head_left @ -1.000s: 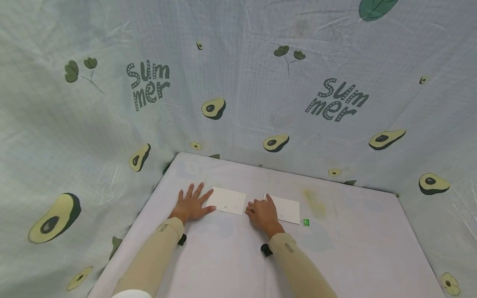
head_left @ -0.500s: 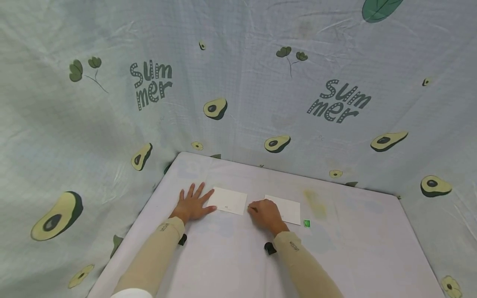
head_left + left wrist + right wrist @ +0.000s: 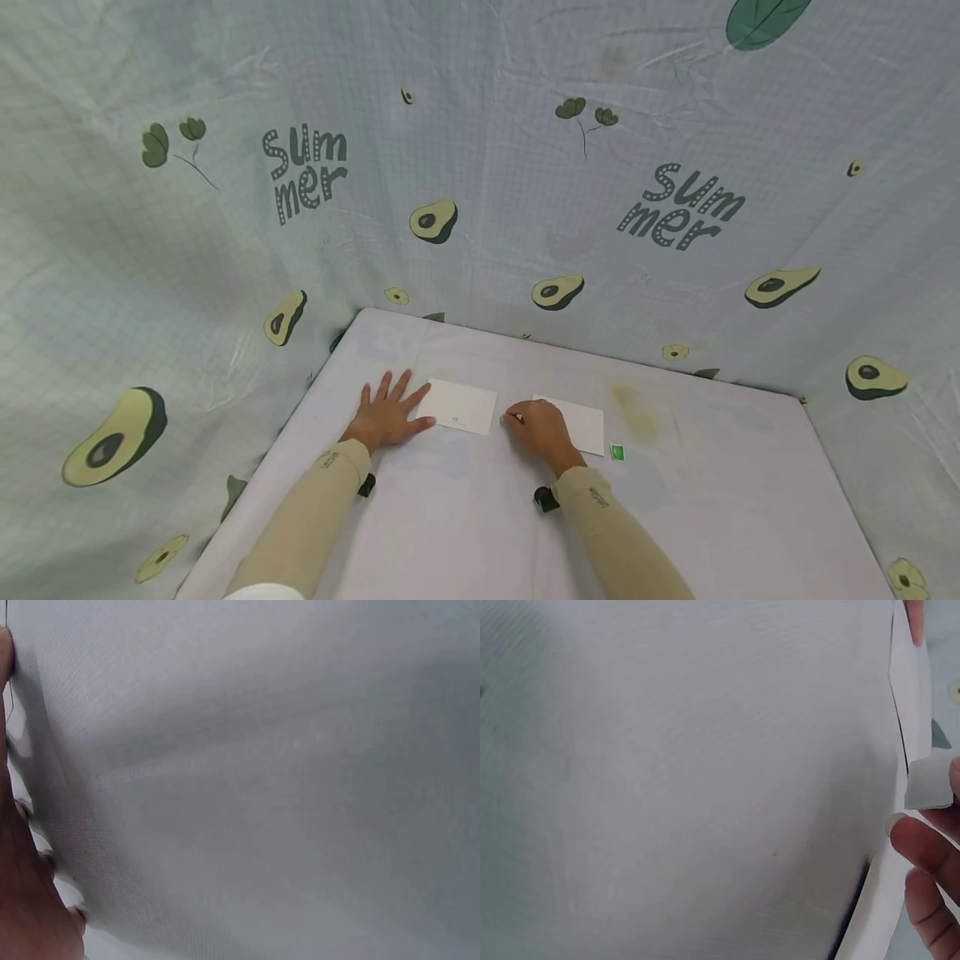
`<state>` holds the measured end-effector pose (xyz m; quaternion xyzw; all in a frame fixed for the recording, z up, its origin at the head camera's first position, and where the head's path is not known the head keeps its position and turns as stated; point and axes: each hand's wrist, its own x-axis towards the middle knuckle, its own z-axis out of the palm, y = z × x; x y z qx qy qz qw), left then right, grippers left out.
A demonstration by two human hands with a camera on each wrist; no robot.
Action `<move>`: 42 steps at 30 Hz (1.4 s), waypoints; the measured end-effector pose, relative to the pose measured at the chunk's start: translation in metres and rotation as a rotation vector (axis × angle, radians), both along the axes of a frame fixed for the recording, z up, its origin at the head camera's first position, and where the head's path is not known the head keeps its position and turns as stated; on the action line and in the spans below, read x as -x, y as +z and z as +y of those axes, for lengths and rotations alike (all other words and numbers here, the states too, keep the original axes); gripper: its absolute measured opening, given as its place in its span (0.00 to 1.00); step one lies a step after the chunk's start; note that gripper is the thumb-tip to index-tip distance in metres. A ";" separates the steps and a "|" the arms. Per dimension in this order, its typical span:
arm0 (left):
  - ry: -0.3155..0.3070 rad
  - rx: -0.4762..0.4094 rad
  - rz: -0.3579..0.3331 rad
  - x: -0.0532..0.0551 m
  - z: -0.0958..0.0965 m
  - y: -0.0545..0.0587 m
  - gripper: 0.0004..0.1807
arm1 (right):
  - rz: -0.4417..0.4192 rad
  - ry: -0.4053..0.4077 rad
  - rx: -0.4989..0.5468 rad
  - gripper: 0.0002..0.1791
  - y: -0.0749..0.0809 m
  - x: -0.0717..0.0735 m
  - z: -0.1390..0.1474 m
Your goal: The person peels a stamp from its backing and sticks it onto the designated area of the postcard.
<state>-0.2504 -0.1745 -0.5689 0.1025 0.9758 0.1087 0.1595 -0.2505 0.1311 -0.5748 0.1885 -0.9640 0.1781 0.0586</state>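
My left hand [image 3: 385, 417] lies flat with fingers spread, its thumb and index fingertips at the left edge of a white card [image 3: 461, 406]. In the left wrist view, only part of that hand [image 3: 30, 900] shows at the left edge. My right hand [image 3: 540, 431] pinches a small stamp [image 3: 928, 782] between thumb and finger, its plain pale back showing in the right wrist view. The hand is between the two cards and covers the left part of a second white card [image 3: 587, 425]. A green stamp with a white border [image 3: 617, 452] lies just right of that card.
Both cards lie on a pale cloth-covered table [image 3: 712, 483]. A yellowish stain [image 3: 633, 410] marks the cloth behind the green stamp. A curtain printed with avocados [image 3: 555, 292] hangs close around the table's back and sides.
My right hand has picked up the small stamp from the cloth between the cards, its extended index finger now curled in. It has shifted slightly right. The left hand stays put.
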 end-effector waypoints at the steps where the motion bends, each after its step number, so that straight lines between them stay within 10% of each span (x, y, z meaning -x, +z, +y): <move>1: -0.001 0.002 -0.001 0.000 0.000 0.000 0.42 | -0.014 -0.004 0.019 0.07 0.000 0.000 0.000; 14: -0.005 -0.011 -0.019 0.003 0.001 0.001 0.43 | -0.224 -0.029 0.178 0.08 0.016 0.007 0.003; 31: -0.017 -0.073 -0.009 0.005 -0.002 0.017 0.42 | -0.536 -0.055 0.488 0.07 0.074 0.015 0.009; 42: -0.054 -0.395 -0.038 -0.001 0.016 0.054 0.42 | -0.618 0.055 0.529 0.10 0.113 0.011 0.015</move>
